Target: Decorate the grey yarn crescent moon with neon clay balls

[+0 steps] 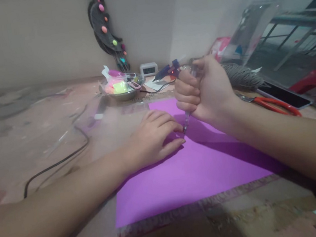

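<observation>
A purple sheet (168,184) lies flat on the work surface under both hands. My left hand (156,136) rests palm down on it, holding nothing, thumb and forefinger apart. The fingertips of that hand are right beside the tip of a clear pen (187,120). My right hand (203,88) is wrapped round this pen in a fist, the pen nearly upright with its tip down at the sheet. The fist hides most of the pen's upper part. Whether the tip has gone into the sheet I cannot tell.
Behind the sheet are a metal bowl (126,95) of bright craft bits, a small digital clock (149,69) and a blue glue gun (165,71). Grey yarn (242,74), red-handled scissors (276,104) and a phone (283,93) lie right. A black cable (60,161) curves at left.
</observation>
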Tool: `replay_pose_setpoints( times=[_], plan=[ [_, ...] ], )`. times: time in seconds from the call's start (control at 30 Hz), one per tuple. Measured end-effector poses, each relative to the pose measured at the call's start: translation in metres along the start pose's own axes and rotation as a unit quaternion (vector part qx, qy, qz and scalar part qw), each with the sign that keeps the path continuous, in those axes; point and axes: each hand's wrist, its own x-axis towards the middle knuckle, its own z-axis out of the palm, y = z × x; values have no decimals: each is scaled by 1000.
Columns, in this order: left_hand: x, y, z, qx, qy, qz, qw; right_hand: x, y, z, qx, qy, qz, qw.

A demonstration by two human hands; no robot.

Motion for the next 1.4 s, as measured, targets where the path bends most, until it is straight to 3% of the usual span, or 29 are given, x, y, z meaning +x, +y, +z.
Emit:
replay_pose_setpoints(
  times=[0.4,1.17,1.4],
  plan=[
    [0,0,0,-1,-3,-7,1000,-1,2,-1,11,-17,-5,1000],
    [1,1,-1,9,-10,-10,1000,-3,3,6,2,9,-13,1000],
    [2,1,-1,13,-12,-10,1000,-1,5,3,35,-28,-19,999]
  ],
)
